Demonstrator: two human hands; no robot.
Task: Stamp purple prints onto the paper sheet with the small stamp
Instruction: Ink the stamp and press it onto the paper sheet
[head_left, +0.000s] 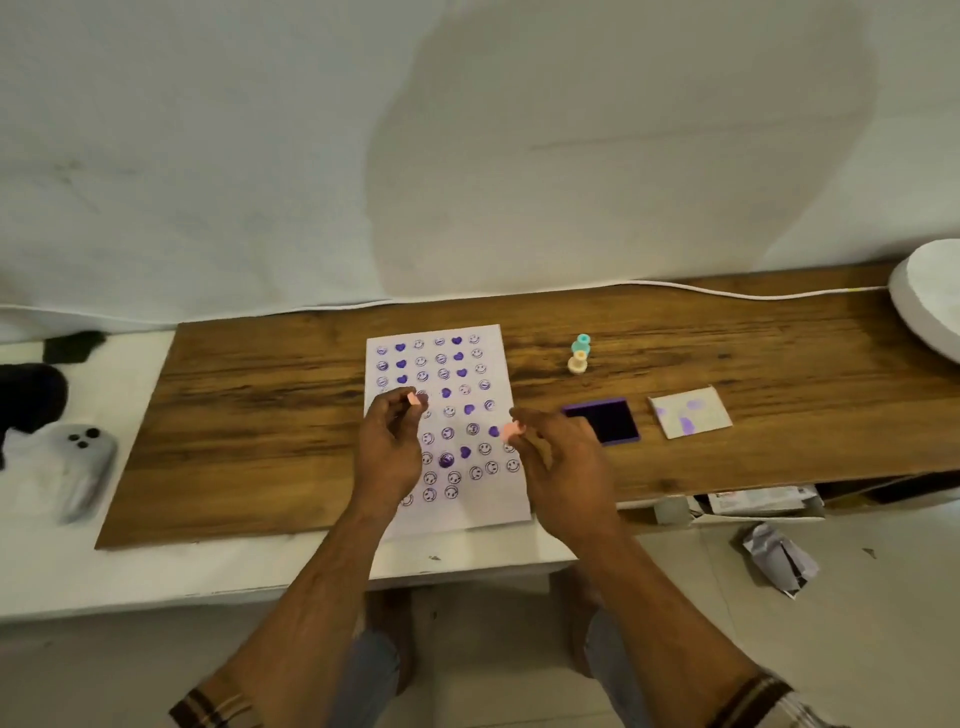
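Wooden board (270, 395) on a white bench, pale wall behind. Your left hand (389, 447) pinches a small pink piece (414, 399); your right hand (561, 457) pinches the pink stamp (511, 430), both just above the paper sheet (488, 509). You seem between prints: next, pick a blank spot or re-ink at the purple ink pad (605, 421) to the right. Rows of purple smileys and hearts nearly fill the sheet. Two spare stamps (578, 354) stand beyond.
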